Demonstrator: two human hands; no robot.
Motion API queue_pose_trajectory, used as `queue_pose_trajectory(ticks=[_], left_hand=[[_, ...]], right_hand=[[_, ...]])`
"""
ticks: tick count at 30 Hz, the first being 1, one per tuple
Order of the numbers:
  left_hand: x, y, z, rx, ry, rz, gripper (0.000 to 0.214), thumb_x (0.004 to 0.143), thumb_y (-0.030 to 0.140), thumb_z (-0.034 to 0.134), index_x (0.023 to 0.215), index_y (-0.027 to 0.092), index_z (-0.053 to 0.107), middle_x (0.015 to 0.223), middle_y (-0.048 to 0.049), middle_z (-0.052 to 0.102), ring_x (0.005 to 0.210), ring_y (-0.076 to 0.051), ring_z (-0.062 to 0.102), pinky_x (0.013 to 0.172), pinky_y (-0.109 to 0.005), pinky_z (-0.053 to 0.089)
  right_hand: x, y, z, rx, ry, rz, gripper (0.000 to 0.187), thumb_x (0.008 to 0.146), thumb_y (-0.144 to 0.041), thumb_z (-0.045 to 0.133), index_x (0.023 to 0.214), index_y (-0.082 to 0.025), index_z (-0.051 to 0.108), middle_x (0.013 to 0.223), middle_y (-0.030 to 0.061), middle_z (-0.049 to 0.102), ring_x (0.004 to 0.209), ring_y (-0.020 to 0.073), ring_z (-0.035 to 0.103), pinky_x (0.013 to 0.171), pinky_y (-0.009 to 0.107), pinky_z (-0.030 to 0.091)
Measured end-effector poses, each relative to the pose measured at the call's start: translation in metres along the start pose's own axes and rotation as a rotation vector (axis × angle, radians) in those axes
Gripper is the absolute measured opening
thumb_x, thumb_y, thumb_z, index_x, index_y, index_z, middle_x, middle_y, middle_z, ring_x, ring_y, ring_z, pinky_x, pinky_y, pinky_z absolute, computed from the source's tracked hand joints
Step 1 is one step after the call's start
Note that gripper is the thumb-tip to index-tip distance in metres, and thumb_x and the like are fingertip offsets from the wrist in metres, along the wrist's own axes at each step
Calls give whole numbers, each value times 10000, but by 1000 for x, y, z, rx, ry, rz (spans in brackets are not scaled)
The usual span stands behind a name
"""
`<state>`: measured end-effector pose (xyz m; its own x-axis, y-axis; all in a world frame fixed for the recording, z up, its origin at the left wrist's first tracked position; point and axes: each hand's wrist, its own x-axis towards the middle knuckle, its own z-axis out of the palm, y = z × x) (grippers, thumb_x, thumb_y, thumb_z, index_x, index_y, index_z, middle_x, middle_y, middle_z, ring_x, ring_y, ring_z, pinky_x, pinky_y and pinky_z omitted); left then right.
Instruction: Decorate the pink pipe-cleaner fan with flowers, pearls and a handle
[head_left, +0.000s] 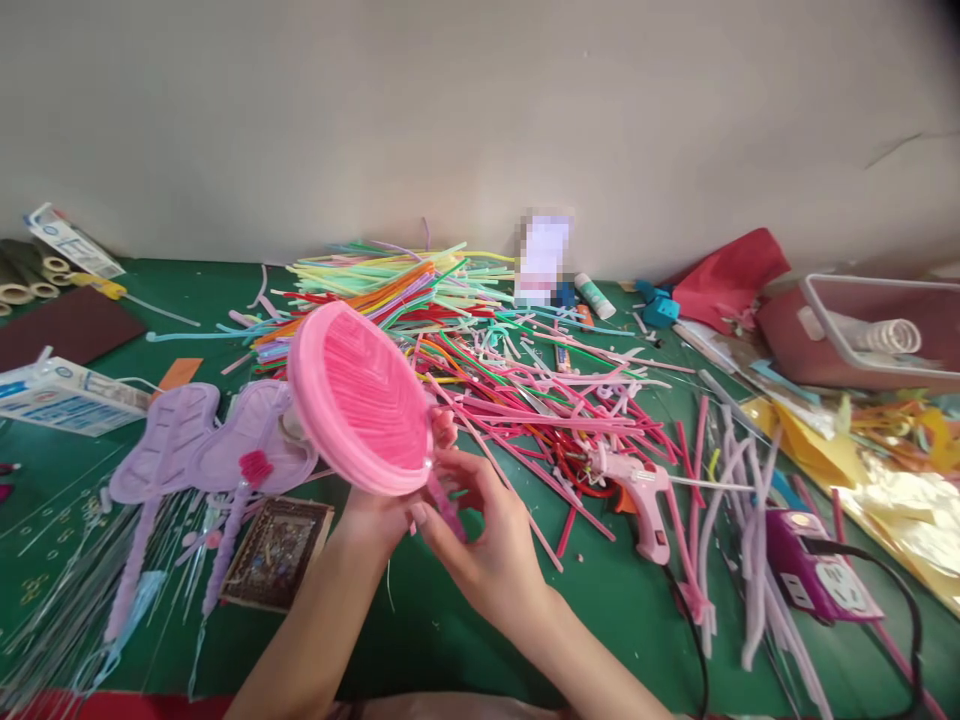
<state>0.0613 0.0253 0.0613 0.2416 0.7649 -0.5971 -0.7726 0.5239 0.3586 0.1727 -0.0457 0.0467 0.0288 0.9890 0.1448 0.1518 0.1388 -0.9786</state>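
Note:
A pink hand fan (371, 395) made of pipe cleaners is held up above the middle of the table, tilted, its ribbed face towards me. My left hand (381, 515) is mostly hidden behind the fan and supports it, with a few fingertips showing past its right edge. At the base of the fan, the fingers of my right hand (484, 525) close around the short purple-pink handle (448, 508). Two lilac pipe-cleaner fans (161, 440) with long handles lie at the left. A pink hot glue gun (637, 490) rests to the right of my right hand.
Behind the fan spreads a heap of coloured pipe cleaners (405, 290). A bead box (277, 550) and wire stems (67, 620) lie left. At right are a purple power adapter (806, 560) with a black cord, lilac strips, and a pink bin (787, 340). A phone (544, 255) leans against the wall.

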Motion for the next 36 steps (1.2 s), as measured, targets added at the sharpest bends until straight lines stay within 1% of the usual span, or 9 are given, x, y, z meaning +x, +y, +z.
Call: queue_pose_trajectory(ticks=[2,4,7,10,13,16,20,27,36], left_hand=[[-4,-2,3,52,23,121,142,827,107,560,936,145,642,830,-61,693,753,-173,690,617,-241,581],[-10,-6,7,103,14,217,88,823,132,605,900,154,642,798,-42,691,679,-154,668,540,-214,544],[-21,-12,13,152,-38,352,117,815,219,680,916,174,642,830,-30,698,616,-139,627,489,-222,507],[-25,-17,16,220,-88,455,209,767,251,735,943,184,642,824,-15,695,602,-130,604,469,-222,478],[-22,-16,18,259,-85,439,233,733,252,756,930,178,655,793,-11,695,586,-131,602,448,-227,458],[-17,-12,18,254,-44,479,272,741,215,753,1001,190,680,927,-27,741,787,-185,695,621,-273,565],[-13,-7,19,233,9,533,392,738,161,744,1121,219,684,1037,-23,760,1013,-232,703,813,-320,601],[-15,-8,21,259,-22,479,485,742,154,734,1218,200,657,1092,-49,758,1057,-284,704,870,-392,616],[-17,-8,21,320,-41,531,529,745,145,736,1257,234,641,1097,-45,757,1082,-287,698,892,-395,613]], right_hand=[[4,2,0,176,-20,109,328,852,-281,676,1160,-223,582,1041,60,723,859,157,697,730,267,580],[9,3,-2,336,-15,192,220,877,-345,658,1049,-215,615,902,37,722,731,138,680,636,243,567],[16,-2,-9,456,-27,272,224,881,-422,659,870,-201,623,686,-19,634,517,86,553,483,202,492],[20,-10,-18,474,-82,340,263,886,-455,649,845,-196,634,580,-61,539,419,57,426,391,180,413],[21,-16,-23,452,-121,363,301,875,-488,647,832,-190,653,563,-52,555,423,61,438,378,173,405],[19,-18,-25,414,-140,346,331,865,-513,649,853,-183,678,656,-3,663,497,92,573,464,201,508],[18,-14,-30,353,-33,265,270,867,-447,669,925,-187,715,787,34,746,612,135,682,579,244,585],[23,-3,-33,197,107,129,148,826,-335,735,801,-190,737,658,2,713,534,121,657,523,222,561],[22,-2,-32,228,78,136,173,788,-358,779,829,-195,737,752,27,759,648,166,721,618,269,612]])
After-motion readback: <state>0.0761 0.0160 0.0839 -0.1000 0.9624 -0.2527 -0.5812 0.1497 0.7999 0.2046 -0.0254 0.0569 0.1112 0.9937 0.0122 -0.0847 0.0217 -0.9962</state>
